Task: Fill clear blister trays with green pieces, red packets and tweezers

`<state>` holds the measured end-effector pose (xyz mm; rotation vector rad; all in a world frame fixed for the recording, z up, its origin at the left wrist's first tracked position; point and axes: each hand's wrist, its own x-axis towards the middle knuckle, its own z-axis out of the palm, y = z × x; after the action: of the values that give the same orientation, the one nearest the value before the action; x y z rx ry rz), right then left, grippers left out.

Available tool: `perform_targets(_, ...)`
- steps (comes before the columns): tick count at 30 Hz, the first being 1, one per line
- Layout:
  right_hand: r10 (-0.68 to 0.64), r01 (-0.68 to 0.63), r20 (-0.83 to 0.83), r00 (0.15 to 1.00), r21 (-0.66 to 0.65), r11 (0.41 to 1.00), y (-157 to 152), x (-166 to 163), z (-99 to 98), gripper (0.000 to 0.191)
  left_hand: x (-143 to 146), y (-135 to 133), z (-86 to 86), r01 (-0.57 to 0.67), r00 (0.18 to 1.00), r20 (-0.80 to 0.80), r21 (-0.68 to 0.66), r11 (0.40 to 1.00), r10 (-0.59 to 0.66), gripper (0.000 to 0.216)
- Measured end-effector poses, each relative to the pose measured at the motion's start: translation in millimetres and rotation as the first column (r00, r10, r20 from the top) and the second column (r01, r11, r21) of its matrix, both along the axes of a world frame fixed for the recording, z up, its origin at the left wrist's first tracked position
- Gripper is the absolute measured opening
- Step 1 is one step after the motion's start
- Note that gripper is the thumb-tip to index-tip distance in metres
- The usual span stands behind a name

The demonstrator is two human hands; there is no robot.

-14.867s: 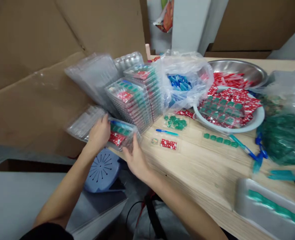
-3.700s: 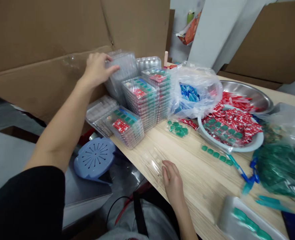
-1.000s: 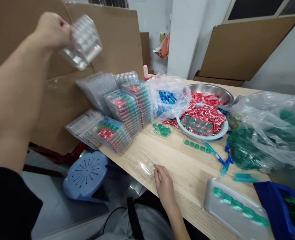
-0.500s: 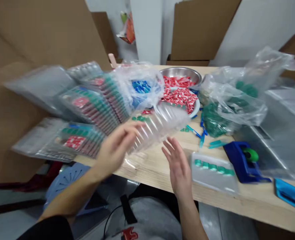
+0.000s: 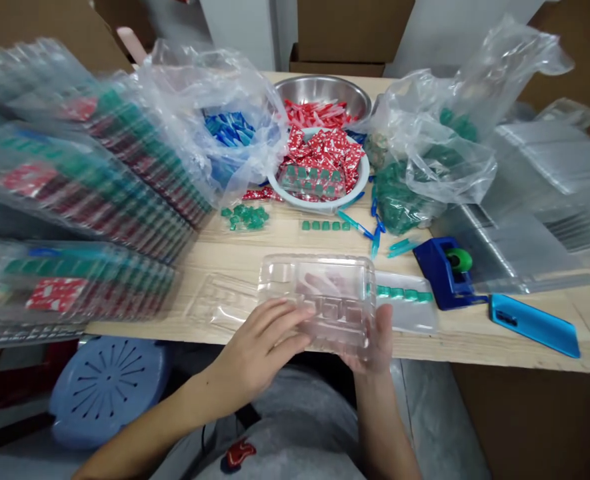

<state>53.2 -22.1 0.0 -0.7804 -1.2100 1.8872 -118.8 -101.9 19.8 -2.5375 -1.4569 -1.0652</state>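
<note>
A stack of clear plastic blister trays point(image 5: 332, 308) is held tilted at the table's front edge, between my two hands. My left hand point(image 5: 269, 343) lies over its lower left part, fingers closed on the plastic near the small square cells. My right hand point(image 5: 375, 343) cradles the lower right corner, thumb up along the side and the other fingers seen blurred through the plastic. Just right of the stack lies a flat tray point(image 5: 409, 313) with a row of green pieces point(image 5: 405, 293). Other empty clear trays point(image 5: 225, 300) rest on the wood at the left.
Filled packs point(image 5: 59, 293) stand in rows at left. Behind are a white bowl point(image 5: 277, 183) of red sachets, a steel bowl point(image 5: 362, 100) of red sticks and plastic bags point(image 5: 445, 167). A blue tape dispenser point(image 5: 437, 280) and blue phone point(image 5: 535, 325) lie at right.
The tray stack has come down and closer to me, its cells turned toward me. My right hand, open and apart before, now grips it. The view has shifted right and down.
</note>
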Motion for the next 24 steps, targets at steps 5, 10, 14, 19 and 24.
perform_targets(5,0.041,-0.045,0.029,0.999,0.192,0.980,-14,3,-9.4,0.072,9,-2,-9.2,0.028,0.920,0.382,-0.291,0.956,0.090,0.028)
perform_targets(10,-0.044,-0.243,0.388,0.920,0.658,0.713,-34,-7,-5.1,0.070,17,-1,-30.6,0.145,0.403,0.812,-0.513,0.846,0.423,0.052)
perform_targets(14,-0.250,-0.064,0.333,0.909,0.705,0.706,-29,-8,-3.7,0.058,1,4,-32.1,0.082,0.038,0.790,-0.613,0.786,0.612,0.046)
perform_targets(19,-0.445,0.266,0.205,0.872,0.565,0.781,-12,-6,-13.4,0.047,-12,8,-22.5,0.192,-0.112,0.773,-0.600,0.776,0.625,0.054)
perform_targets(24,-0.501,0.278,0.305,0.810,0.553,0.786,-13,-7,-18.8,0.049,-11,4,-23.2,0.288,-0.165,0.733,-0.604,0.743,0.660,0.051)
